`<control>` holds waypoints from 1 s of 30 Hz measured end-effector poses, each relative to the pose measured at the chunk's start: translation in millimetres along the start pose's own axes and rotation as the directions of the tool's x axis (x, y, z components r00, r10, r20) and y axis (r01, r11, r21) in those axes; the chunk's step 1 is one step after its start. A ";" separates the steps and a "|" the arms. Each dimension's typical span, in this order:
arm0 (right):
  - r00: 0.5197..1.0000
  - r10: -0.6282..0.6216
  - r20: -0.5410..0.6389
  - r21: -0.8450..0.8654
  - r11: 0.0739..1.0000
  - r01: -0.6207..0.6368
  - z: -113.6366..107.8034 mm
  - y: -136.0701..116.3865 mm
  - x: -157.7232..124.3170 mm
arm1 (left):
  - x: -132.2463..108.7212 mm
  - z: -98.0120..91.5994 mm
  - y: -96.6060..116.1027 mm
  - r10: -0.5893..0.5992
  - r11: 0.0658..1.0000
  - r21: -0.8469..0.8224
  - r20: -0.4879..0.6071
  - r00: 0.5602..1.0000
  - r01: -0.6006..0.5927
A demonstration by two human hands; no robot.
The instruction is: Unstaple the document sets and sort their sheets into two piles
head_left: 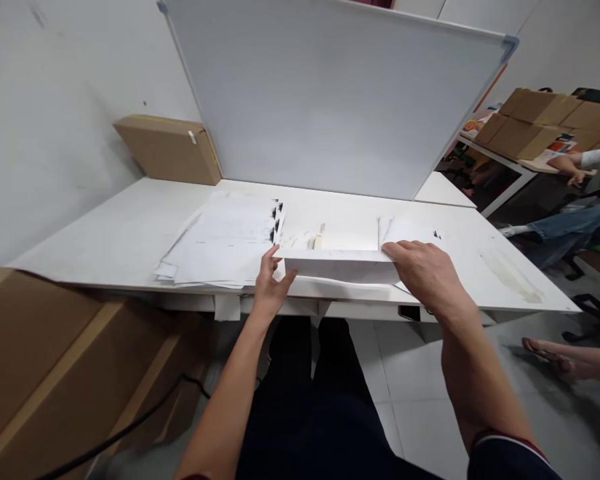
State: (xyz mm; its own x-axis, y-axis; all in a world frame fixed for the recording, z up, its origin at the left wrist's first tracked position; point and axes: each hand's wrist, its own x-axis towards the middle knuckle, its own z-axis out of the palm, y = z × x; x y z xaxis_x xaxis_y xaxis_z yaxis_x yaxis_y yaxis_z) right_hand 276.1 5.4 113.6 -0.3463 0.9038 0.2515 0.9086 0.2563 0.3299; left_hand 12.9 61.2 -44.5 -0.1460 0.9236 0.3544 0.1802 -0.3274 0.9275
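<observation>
A folded white sheet of paper (343,269) stands on its long side near the front edge of the white table (100,230). At its right end my right hand (430,277) is closed on it, thumb on the near side. My left hand (273,283) is at the left end, its thumb against the near face and its fingers around the edge. Left of it lies a spread stack of papers (215,240) with black marks along the right side. More paper (410,230) lies behind my right hand. A small cream-coloured block (318,241) sits just behind the folded sheet.
A whiteboard (320,93) stands along the table's back, beside a cardboard box (167,150). Large cardboard (35,347) and a black cable (145,417) are at the lower left. At right, people sit near another table with stacked boxes (535,120).
</observation>
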 end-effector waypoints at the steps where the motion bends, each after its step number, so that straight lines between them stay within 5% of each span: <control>1: 0.999 -0.007 0.035 -0.002 1.000 0.007 1.8 -1.4 1.3 | -0.1 1.2 -1.4 -0.013 1.000 -0.002 0.036 0.999 0.013; 7: 0.991 -0.018 0.129 0.078 0.997 0.008 9.1 -3.6 1.7 | -2.0 6.8 -11.3 -0.146 0.989 0.026 0.098 0.984 0.144; 14: 0.999 0.007 0.044 0.359 0.933 -0.022 -4.6 27.1 -20.8 | 1.9 12.3 9.9 -0.059 0.996 -0.057 0.044 0.997 0.062; 19: 0.958 -0.071 0.277 0.635 0.762 -0.127 4.6 47.9 -44.3 | 7.9 11.0 30.5 -0.147 0.948 -0.272 0.089 0.985 0.166; 21: 0.911 -0.107 0.399 0.740 0.624 -0.251 16.7 45.4 -53.8 | 12.6 11.8 30.1 -0.165 0.938 -0.283 0.135 0.977 0.198; 24: 0.824 -0.111 0.555 0.817 0.260 -0.515 43.7 27.0 -69.8 | 20.2 17.1 18.0 -0.150 0.962 -0.211 0.126 0.981 0.174; 27: 0.739 -0.071 0.669 0.735 -0.083 -0.673 77.3 -3.1 -89.3 | 23.5 25.4 -2.4 -0.136 0.991 0.019 0.077 0.988 0.135; 30: 0.649 -0.051 0.759 0.611 -0.290 -0.737 105.5 -33.0 -110.6 | 21.4 32.4 -20.7 -0.107 0.976 0.198 0.088 0.990 0.088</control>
State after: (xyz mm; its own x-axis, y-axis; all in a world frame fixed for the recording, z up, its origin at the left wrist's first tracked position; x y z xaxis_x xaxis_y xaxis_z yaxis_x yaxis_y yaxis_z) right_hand 309.1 -66.8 -21.1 -0.0942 0.8336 -0.5442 0.1346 -0.5310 -0.8366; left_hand 37.6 94.3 -59.9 -0.0786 0.9673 0.2412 0.3553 -0.1989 0.9133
